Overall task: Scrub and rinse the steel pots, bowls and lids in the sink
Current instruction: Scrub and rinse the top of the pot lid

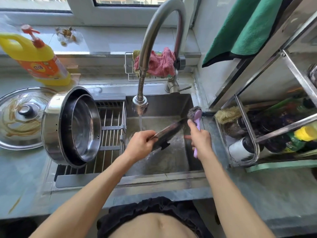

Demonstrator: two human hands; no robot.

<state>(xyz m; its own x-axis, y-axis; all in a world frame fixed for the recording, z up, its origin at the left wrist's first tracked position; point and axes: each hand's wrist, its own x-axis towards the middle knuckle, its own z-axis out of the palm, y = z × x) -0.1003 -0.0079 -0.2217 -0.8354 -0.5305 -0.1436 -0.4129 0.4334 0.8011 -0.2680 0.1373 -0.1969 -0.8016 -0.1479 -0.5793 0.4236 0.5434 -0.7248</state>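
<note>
Head view, lid: the left hand point(139, 146) holds a steel lid point(169, 133) edge-on at centre frame, tilted in the sink point(171, 176) so the water from the tap point(139, 104) runs across it and off its lower rim; judged, this is a rinse or scrub of one face.
Head view, left hand: fingers curl round the lid's near edge, pinching it; the rest of the grip is hidden behind the lid.
Head view, right hand: the right hand point(200, 136) grips the purple handle of a scrubber point(195, 115), its wire head up and just beside the lid's far edge; whether they touch I cannot tell. One finger sticks out towards the lid.
Head view, pots: nested pots point(73, 126) stand on edge on the rack point(111, 134) left of centre, open sides facing the sink, likely to drain.
Head view, dirty lid: a second lid point(18, 117) lies flat on the worktop point(25, 177) at the left edge, smeared brown, so probably not yet washed.
Head view, soap: a yellow bottle point(36, 57) stands at upper left, well apart from the hands.
Head view, cloth: a pink cloth point(159, 64) sits in the wire basket behind the tap.
</note>
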